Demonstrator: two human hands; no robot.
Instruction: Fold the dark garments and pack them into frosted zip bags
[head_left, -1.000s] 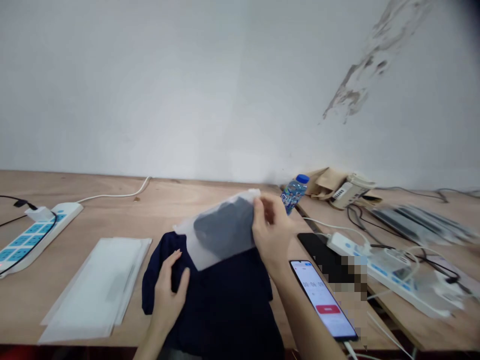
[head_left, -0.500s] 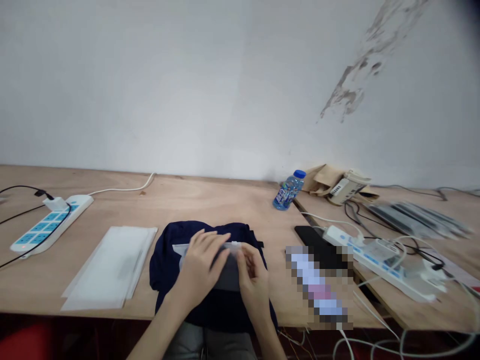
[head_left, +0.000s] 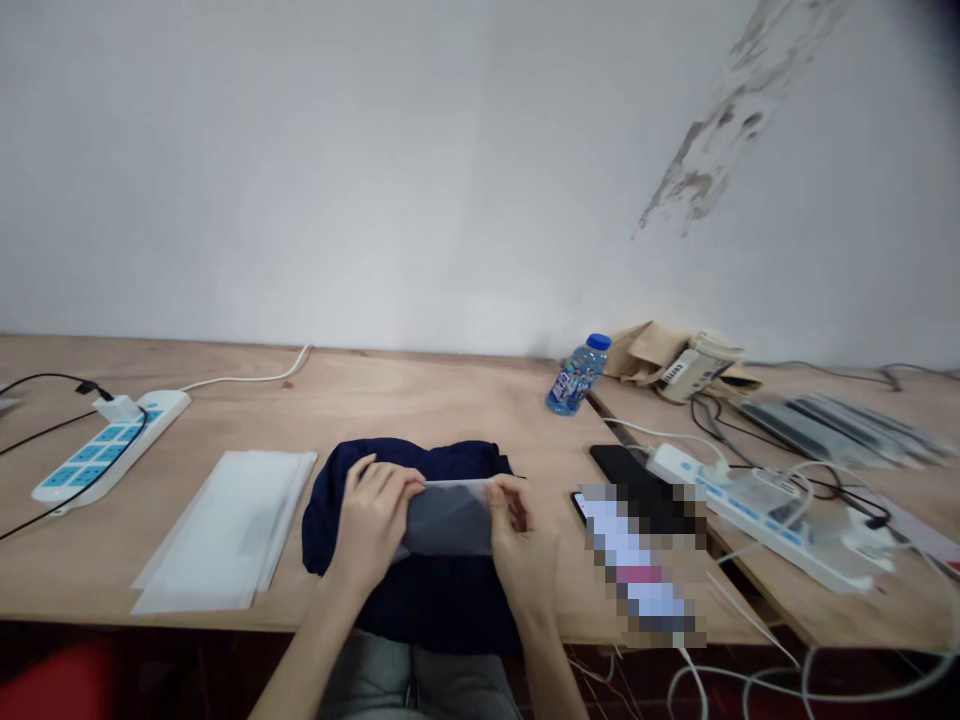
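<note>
A frosted plastic zip bag point(head_left: 450, 522) is stretched between my two hands, over a bundle of dark navy cloth point(head_left: 442, 605). My left hand point(head_left: 375, 512) pinches the bag's upper left corner between thumb and fingers. The upper right corner is gripped by my right hand point(head_left: 521, 535), its fingers curled behind the thumb. The bag looks dark grey; I cannot tell whether something is inside or the cloth shows through. The cloth lies partly over the table's front edge.
Left of the cloth lies a stack of frosted bags point(head_left: 225, 530), with a power strip point(head_left: 105, 450) beyond. To the right are a pixelated phone point(head_left: 637, 560), a black object point(head_left: 637, 485), a bottle point(head_left: 577, 375), a paper cup point(head_left: 697, 365) and another power strip point(head_left: 757, 520) with cables.
My left hand has moved from across the bag's middle to its left corner. My right hand has shifted slightly right. The bag's upper edge now shows taut between both hands.
</note>
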